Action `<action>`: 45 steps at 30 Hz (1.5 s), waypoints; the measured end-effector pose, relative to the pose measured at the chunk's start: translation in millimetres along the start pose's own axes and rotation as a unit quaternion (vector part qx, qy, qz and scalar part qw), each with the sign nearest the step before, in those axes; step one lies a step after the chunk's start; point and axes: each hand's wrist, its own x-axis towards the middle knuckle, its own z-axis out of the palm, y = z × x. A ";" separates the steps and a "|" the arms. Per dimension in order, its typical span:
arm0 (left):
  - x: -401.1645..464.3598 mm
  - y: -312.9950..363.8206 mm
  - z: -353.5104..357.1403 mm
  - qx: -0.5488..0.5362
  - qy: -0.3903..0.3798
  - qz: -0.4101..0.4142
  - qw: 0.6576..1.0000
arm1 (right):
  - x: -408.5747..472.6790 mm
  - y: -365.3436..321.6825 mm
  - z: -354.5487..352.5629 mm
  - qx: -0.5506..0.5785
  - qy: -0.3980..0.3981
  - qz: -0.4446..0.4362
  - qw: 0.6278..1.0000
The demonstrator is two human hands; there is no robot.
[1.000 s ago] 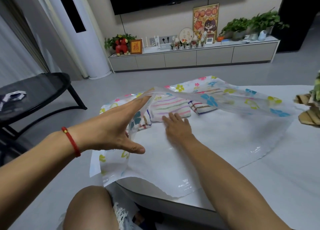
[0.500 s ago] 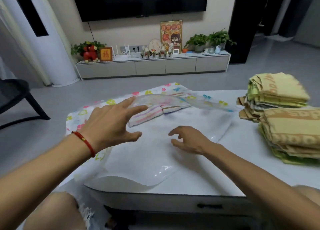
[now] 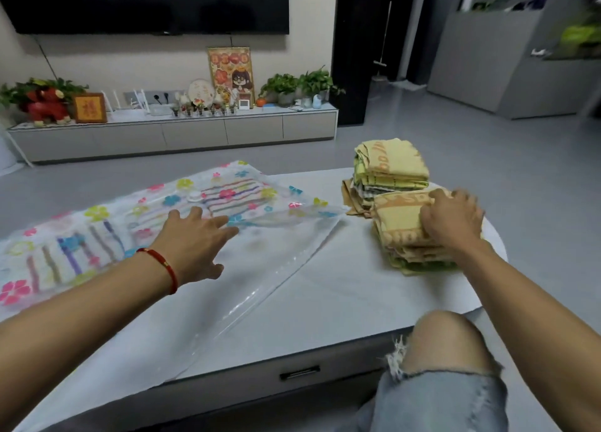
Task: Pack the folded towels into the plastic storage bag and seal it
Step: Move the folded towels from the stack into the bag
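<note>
A clear plastic storage bag printed with coloured flowers lies flat on the white table, its mouth toward me. Striped folded towels show through its far part. My left hand, with a red bracelet on the wrist, hovers over the bag with fingers spread and nothing in it. At the table's right end stand two stacks of yellow folded towels, a far stack and a near stack. My right hand lies on top of the near stack, fingers curled over its top towel.
My bare knee in torn jeans is at the table's front right edge. A drawer handle shows in the table front. Across the grey floor stands a low TV cabinet with plants and ornaments.
My right hand left the inside of the bag and moved right onto the near towel stack. The bag's raised top layer has dropped flat. My view swung right.
</note>
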 end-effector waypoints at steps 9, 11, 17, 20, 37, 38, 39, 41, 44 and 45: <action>14.2 -16.7 -21.5 -0.056 0.035 -0.040 0.997 | 18.8 21.7 -10.5 0.036 -0.068 0.091 0.993; 15.4 -24.6 -30.0 -0.073 0.050 -0.049 0.995 | 27.7 26.3 -20.7 0.134 -0.107 0.117 0.978; 20.3 -49.0 -47.7 -0.068 0.077 -0.061 0.993 | 35.1 31.4 -62.4 0.415 -0.365 0.125 0.824; 21.8 -61.8 -54.3 -0.073 0.072 -0.047 0.994 | 14.5 19.8 -78.9 0.535 -0.417 0.083 0.730; 28.5 -124.2 -76.5 -0.157 0.010 0.023 0.987 | -81.6 -251.9 77.2 0.461 -0.570 -0.108 0.672; 28.8 -125.9 -76.2 -0.159 0.014 0.025 0.987 | -79.1 -263.0 83.1 0.464 -0.564 -0.116 0.673; 28.6 -127.2 -75.5 -0.159 0.018 0.029 0.987 | -74.8 -274.8 85.9 0.483 -0.566 -0.126 0.657; 27.5 -131.1 -74.2 -0.156 0.028 0.036 0.987 | -59.1 -302.0 86.3 0.539 -0.559 -0.143 0.614; 25.7 -135.3 -75.2 -0.157 0.021 0.047 0.986 | -32.3 -346.5 92.9 0.671 -0.464 -0.097 0.570; 25.6 -135.9 -76.1 -0.158 0.020 0.049 0.986 | -24.7 -359.6 99.7 0.705 -0.418 -0.071 0.569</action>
